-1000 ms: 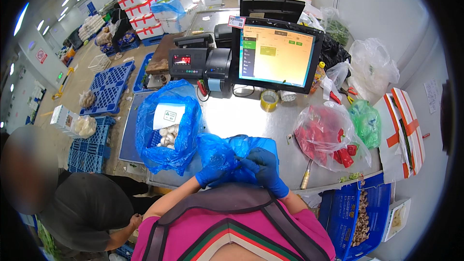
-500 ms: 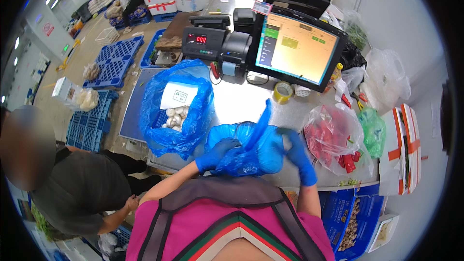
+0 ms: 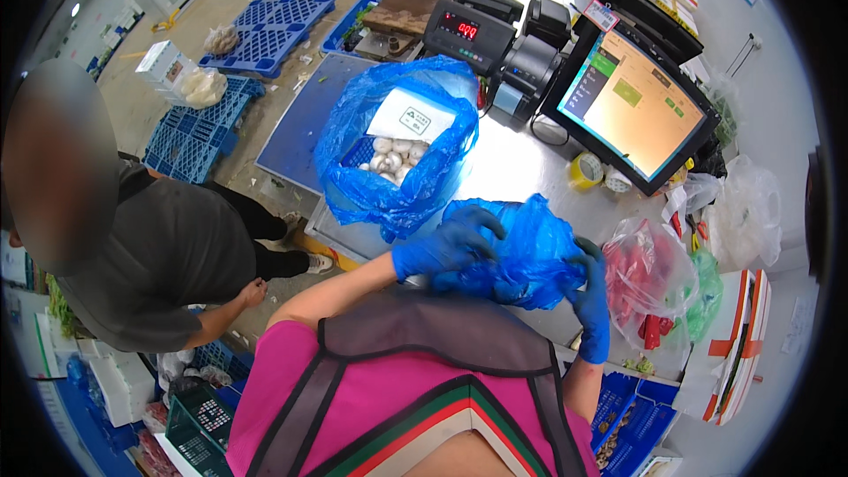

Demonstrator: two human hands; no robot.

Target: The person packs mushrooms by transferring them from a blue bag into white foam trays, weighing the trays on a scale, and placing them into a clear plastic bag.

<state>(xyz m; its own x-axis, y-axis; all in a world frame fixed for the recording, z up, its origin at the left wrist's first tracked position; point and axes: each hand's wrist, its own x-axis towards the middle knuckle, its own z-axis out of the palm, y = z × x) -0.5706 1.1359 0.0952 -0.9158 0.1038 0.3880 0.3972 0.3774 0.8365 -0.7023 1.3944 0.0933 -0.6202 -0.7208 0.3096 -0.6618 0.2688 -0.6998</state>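
A blue plastic bag [image 3: 534, 252], bunched and crinkled, lies on the metal table before me, its contents hidden. Over its left side my left hand [image 3: 452, 243], in a blue glove, is open with fingers spread and slightly bent. My right hand [image 3: 590, 296], gloved alike, has its fingers closed on the bag's right edge. Just beyond my left hand stands a blue basket lined with an open blue bag [image 3: 340, 159]. White mushrooms [image 3: 393, 159] lie in it, with a white printed sheet [image 3: 413, 116] above them.
A scale [image 3: 466, 34], a printer [image 3: 526, 75] and a lit monitor [image 3: 632, 102] line the back of the table. Yellow tape [image 3: 585, 171], a clear bag of red peppers [image 3: 640, 269] and white boxes [image 3: 729, 344] are on the right. A person [image 3: 159, 247] stands at the left.
The bag's upright twisted end has come down and its plastic now spreads loosely. My left hand has lifted and opened; my right hand has closed on the bag's edge. The view has shifted.
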